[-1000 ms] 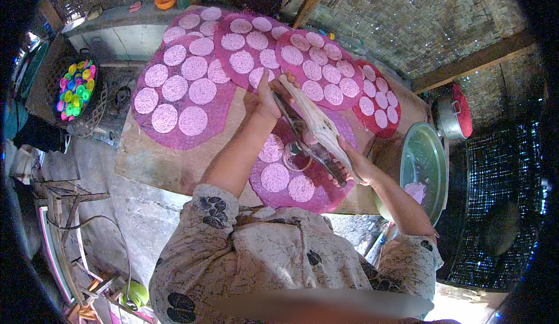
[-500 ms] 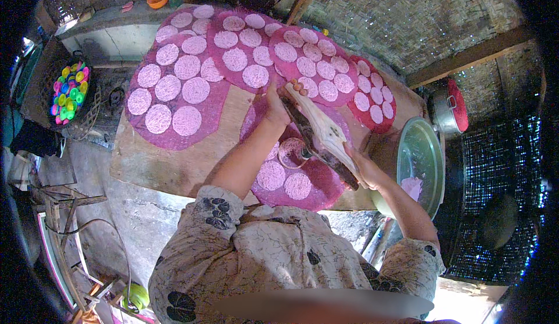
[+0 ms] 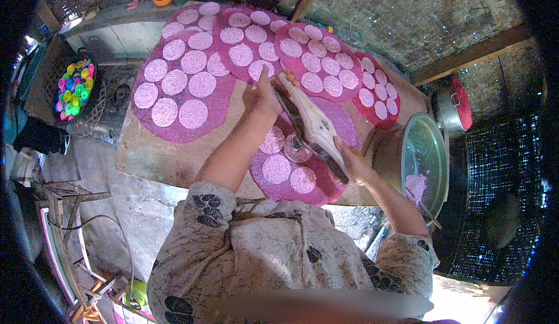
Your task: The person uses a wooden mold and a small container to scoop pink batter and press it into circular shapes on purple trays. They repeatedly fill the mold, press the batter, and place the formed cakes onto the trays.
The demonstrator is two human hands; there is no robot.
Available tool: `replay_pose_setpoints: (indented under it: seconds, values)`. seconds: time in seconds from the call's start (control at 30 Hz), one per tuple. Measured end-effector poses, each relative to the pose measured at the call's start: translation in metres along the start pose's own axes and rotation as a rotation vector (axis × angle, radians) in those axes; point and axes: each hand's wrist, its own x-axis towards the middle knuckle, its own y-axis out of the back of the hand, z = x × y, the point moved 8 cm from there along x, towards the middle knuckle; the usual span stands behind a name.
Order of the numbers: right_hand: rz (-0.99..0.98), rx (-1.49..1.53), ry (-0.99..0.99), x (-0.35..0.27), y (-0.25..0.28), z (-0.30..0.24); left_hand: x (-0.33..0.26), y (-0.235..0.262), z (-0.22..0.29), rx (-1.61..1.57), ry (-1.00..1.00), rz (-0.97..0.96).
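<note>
Both my hands grip a long wooden press [image 3: 314, 117] that slants from upper left to lower right above the table. My left hand [image 3: 266, 98] wraps its far end, thumb sticking up and fingertips curling over the far side. At the near end my right hand [image 3: 354, 164] is closed around the wood. Under the press, a round pink disc of fine strands [image 3: 299, 149] is partly hidden by the press's lower part. It lies on a pink mesh sheet [image 3: 329, 190], beside finished-looking strand discs [image 3: 276, 168].
More pink mesh sheets [image 3: 218, 105] covered with pale pink discs spread over the wooden table [image 3: 148, 158]. A large green basin [image 3: 441, 175] with pink dough [image 3: 415, 185] stands at right, near a metal pot [image 3: 447, 113]. Colourful small cups [image 3: 74, 90] fill a basket at left.
The press has shifted slightly left with both hands on it. My left thumb now points up from the wood. The whole view has moved a little.
</note>
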Motion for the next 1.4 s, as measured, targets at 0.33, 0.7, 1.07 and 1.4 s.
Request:
replay_pose_setpoints:
  seconds: [0.33, 0.7, 1.07, 1.4]
  values:
    - [0.086, -0.077, -0.086, -0.013, 0.02, 0.017, 0.001, -0.005, -0.029, -0.072, 0.074, 0.037]
    - [-0.151, 0.982, -0.055, 0.02, -0.03, 0.01, -0.011, -0.032, -0.015, -0.237, 0.089, -0.229]
    - [-0.036, -0.262, 0.387, 0.059, -0.045, 0.045, -0.014, -0.037, 0.036, -0.465, -0.056, 0.03]
    - [0.417, -0.736, 0.394, 0.068, -0.01, 0.0, -0.144, -0.181, 0.175, 0.36, -0.154, -0.826]
